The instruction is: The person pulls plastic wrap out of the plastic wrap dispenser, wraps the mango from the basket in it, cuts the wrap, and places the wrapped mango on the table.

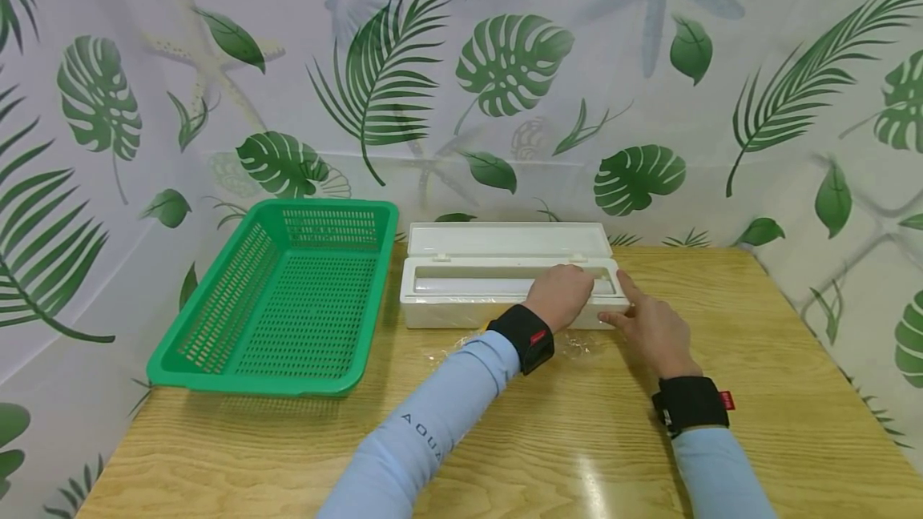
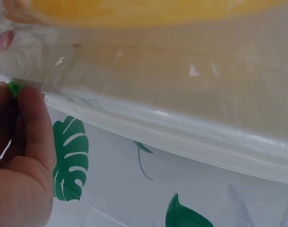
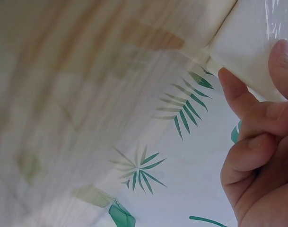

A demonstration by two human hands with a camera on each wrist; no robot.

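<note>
A white plastic cling film dispenser [image 1: 443, 313] has its lid [image 1: 508, 239] raised at the back. Inside lies a white roll [image 1: 461, 286], and clear film [image 1: 577, 345] spreads from its front onto the table. My left hand [image 1: 561, 295] bends over the right part of the front rim; in the left wrist view it pinches a small green piece [image 2: 14, 89] against the film-covered edge. With my right hand [image 1: 658, 335] I hold the dispenser's right end, forefinger along its side and thumb on its front. The right wrist view shows those fingers at the corner.
A green slotted basket [image 1: 310, 295] stands to the left on the wooden table [image 1: 577, 439]. Something yellow-orange [image 2: 148, 14] shows by the film in the left wrist view. Behind the table hangs a leaf-patterned cloth [image 1: 541, 158].
</note>
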